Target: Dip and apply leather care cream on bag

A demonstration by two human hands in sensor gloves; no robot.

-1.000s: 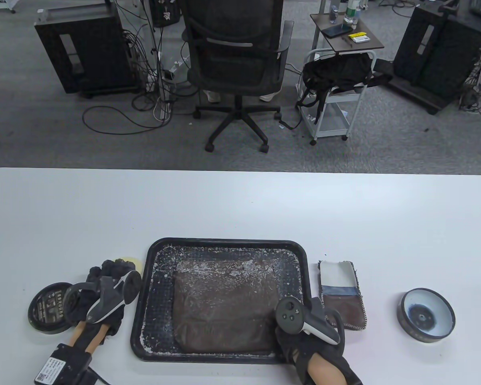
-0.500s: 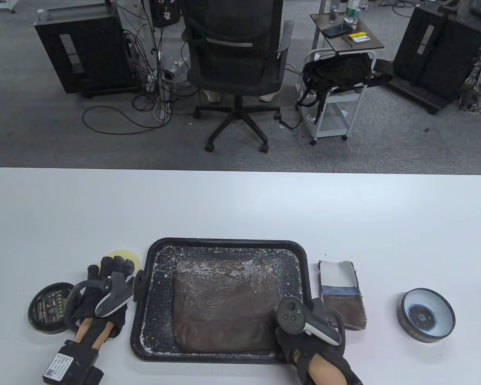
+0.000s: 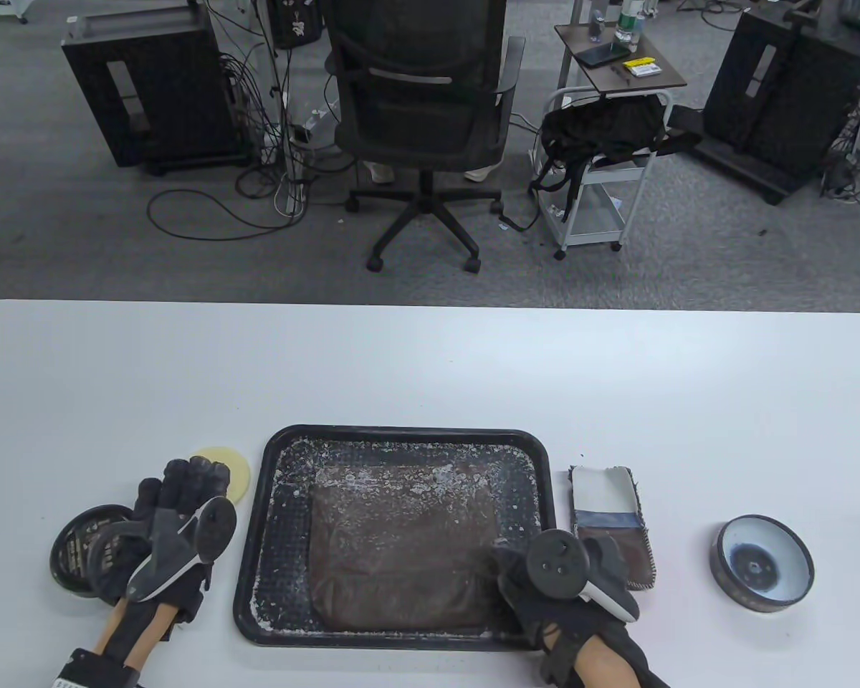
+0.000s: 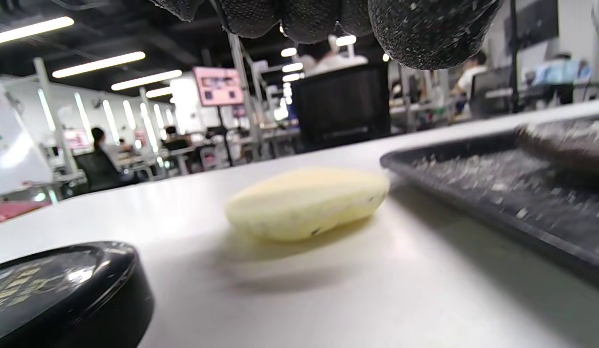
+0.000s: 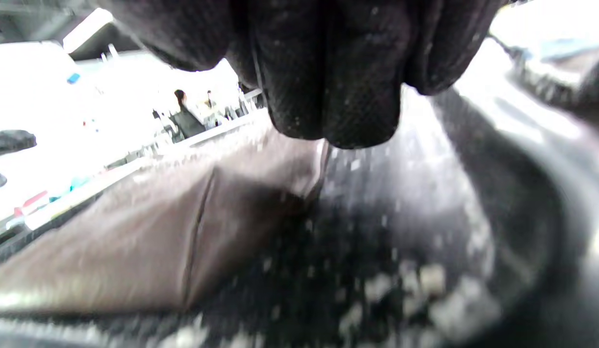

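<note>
A brown leather bag point(image 3: 401, 545) lies flat in a black tray point(image 3: 401, 432) dusted with white flakes. A round yellow sponge point(image 3: 233, 466) rests on the table left of the tray. My left hand point(image 3: 186, 474) hovers just left of it with straight fingers; in the left wrist view the fingertips point(image 4: 425, 34) hang above the sponge point(image 4: 306, 203) without touching it. My right hand point(image 3: 509, 573) is over the tray's near right corner, mostly hidden under its tracker. In the right wrist view its fingertips point(image 5: 338, 116) hang bunched above the bag's corner point(image 5: 135, 241), holding nothing.
A black tin lid point(image 3: 72, 552) lies at my left wrist. A folded cloth point(image 3: 609, 523) sits right of the tray, and an open round cream tin point(image 3: 760, 562) stands further right. An office chair point(image 3: 419, 107) stands beyond the table's far edge.
My left hand has drawn back and left off the sponge, uncovering it, and its fingers have straightened. My right wrist has rolled, so the tracker now faces up.
</note>
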